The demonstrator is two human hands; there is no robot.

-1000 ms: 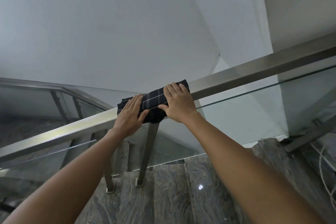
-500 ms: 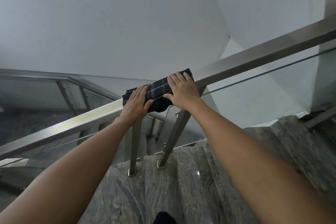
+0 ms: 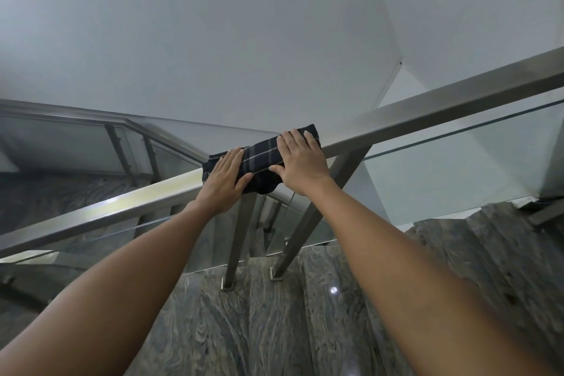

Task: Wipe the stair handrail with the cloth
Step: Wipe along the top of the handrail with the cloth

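Head view shows both hands pressed flat on a dark plaid cloth (image 3: 259, 159) draped over the top of the steel handrail (image 3: 427, 107), which slopes up from the lower left edge of the frame to the upper right. The left hand (image 3: 224, 183) lies with fingers spread and straight on the cloth's lower end, thumb hooked toward the near face; the right hand (image 3: 300, 162) covers the upper end the same way, palm down, not curled around the rail. Neither hand grips; they pin the cloth by pressure alone. Compared with a second ago, the cloth and hands sit further up the rail: the two posts (image 3: 305, 223) that stood below and left of the hands now fall directly under them. That suggests the wipe is travelling uphill, with the lower left stretch likely done and the long upper right stretch not yet reached. Ahead, the rail top runs bare and unbroken to the right edge of the frame, so there is free room to slide. A glass panel (image 3: 457, 162) hangs just below the rail, and a loose fold of cloth dangles off the near edge between the hands, which could bunch or slip. Stone steps (image 3: 274, 330) lie below.
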